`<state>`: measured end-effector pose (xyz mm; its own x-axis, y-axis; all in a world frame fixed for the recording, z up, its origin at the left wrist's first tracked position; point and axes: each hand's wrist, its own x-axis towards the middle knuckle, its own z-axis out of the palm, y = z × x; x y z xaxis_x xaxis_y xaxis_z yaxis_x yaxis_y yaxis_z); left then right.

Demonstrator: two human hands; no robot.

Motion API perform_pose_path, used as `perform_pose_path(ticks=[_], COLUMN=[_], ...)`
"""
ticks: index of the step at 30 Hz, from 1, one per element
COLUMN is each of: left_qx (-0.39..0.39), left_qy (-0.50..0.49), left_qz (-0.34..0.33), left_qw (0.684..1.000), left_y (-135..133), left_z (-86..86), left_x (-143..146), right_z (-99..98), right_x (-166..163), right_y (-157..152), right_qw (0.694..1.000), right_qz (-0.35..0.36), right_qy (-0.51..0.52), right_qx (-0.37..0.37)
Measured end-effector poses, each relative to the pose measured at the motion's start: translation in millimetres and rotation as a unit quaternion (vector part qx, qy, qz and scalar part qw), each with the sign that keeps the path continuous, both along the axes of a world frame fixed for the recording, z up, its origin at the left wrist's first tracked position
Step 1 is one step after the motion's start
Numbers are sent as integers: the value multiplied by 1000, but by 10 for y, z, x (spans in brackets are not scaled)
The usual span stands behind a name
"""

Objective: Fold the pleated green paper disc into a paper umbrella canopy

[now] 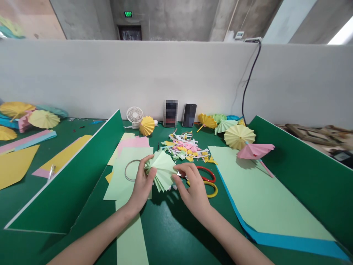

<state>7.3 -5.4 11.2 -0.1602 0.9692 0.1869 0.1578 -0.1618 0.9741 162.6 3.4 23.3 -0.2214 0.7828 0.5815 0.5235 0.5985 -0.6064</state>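
Note:
A light green pleated paper fan (162,167) is spread between my two hands above the table. My left hand (143,184) grips its left side, thumb in front and fingers behind. At the fan's right edge, my right hand (194,189) pinches the paper between thumb and fingertips. Scissors (211,175) with one red and one yellow handle lie beyond my right hand, their blades mostly hidden by it. Left of the fan, a thin grey ring (126,171) rests on light green paper sheets (116,184), partly covered by my left hand.
Colourful paper scraps (183,147) lie behind the fan. Finished paper umbrellas (239,136) stand at right, over green and blue sheets (273,198). Green dividers (68,184) flank the workspace. Two phones (189,115) and a small white fan (135,115) stand at the back wall.

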Motion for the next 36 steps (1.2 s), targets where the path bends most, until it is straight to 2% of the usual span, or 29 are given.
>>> perform_pose_path(ticks=[7,13,20,27,32,36], left_qx=[6,16,27,22,-19,-8], left_qy=[-15,-30,9,19,-20,-43], left_qz=[-7,-31,-30,-43,-21,-7], left_qw=[1000,999,999,999,999,999], left_y=[-9,0,31,40,34,24], left_z=[14,-44,-103,-109,-56,-22], left_x=[30,40,24,24,40,44], right_z=[23,53,39,42,46,46], right_x=[-10,-15,-5,-9,-15,-4], right_y=[-17,-39,-12,-16,-18,-11], right_qw=[994,972,973,990,993,990], right_qz=[11,17,30,16,6,11], right_qy=[72,171,171,105,85,100], right_qx=[-87,-163,-151,-97,-88,-103])
